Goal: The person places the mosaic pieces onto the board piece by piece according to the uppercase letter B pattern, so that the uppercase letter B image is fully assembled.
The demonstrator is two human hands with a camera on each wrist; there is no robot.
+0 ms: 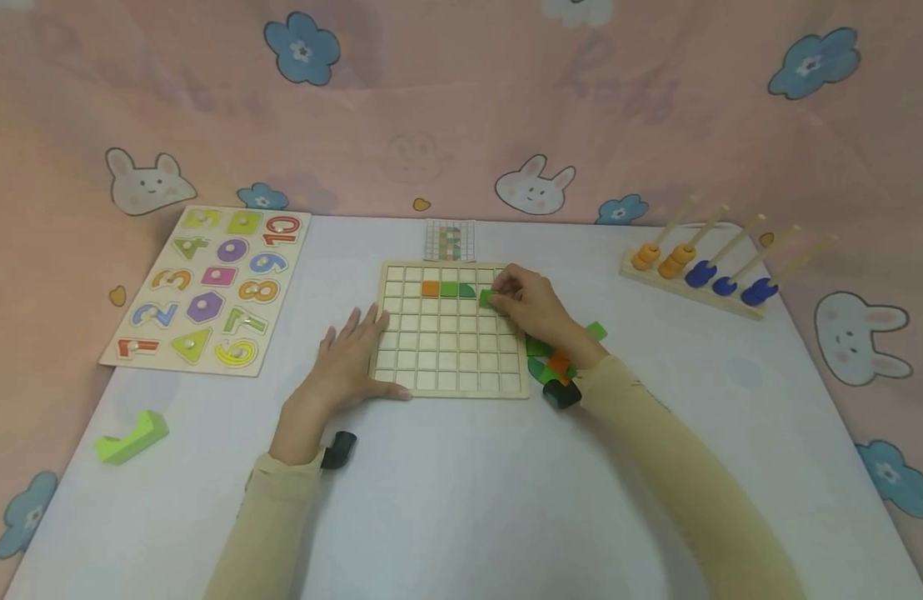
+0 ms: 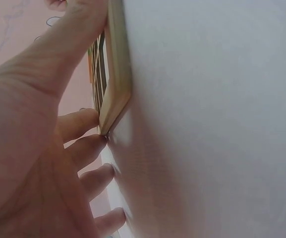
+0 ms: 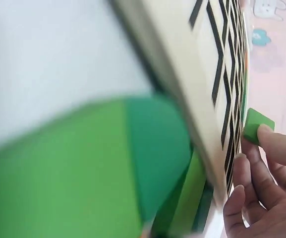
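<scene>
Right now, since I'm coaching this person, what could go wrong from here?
The green tile pinched by the right hand could slip or knock the placed tiles nearby. The right sleeve, close to the loose pieces, might scatter them. The left hand, touching the grid board, could nudge it.

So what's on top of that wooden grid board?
On the grid board, a row of three: an orange tile, a green tile and a dark green curved piece. The right hand, pinching another green tile, hides some squares at the right edge, so I can't see those.
</scene>
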